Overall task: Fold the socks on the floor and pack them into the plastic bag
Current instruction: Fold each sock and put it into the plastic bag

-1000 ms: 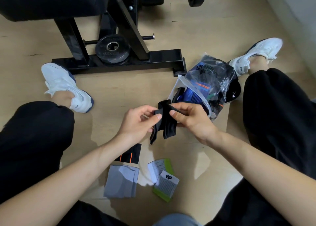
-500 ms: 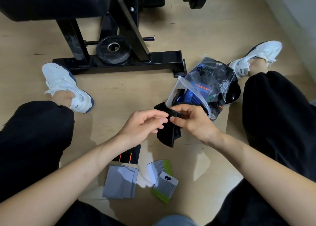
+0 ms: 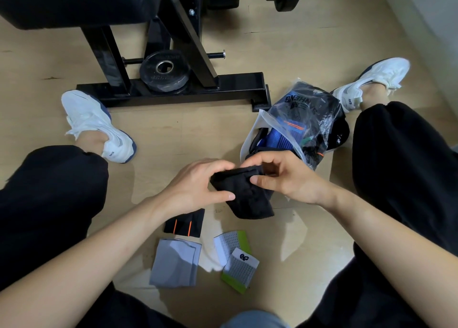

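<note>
Item: black sock [image 3: 247, 198], part folded, held just above the floor [image 3: 173, 134] in both hands

Left hand [image 3: 198, 189] and right hand [image 3: 285, 176] each pinch its upper edge, grip narrow, its length drooping toward the person and slightly right. The plastic bag [image 3: 309, 119], already holding socks, lies just beyond the right hand, mouth toward it, so the right hand is nearer. Pale wooden floor carries a grey sock [image 3: 174, 263], a striped sock [image 3: 184, 222] and green-and-white socks [image 3: 238, 258]. The right leg [image 3: 401, 179] lies close beside the bag, the bench frame [image 3: 173, 89] farther off

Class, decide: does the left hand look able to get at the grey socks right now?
Likely not yet: the left hand grips the black sock with the right hand. The grey socks lie uncovered nearby.
</note>
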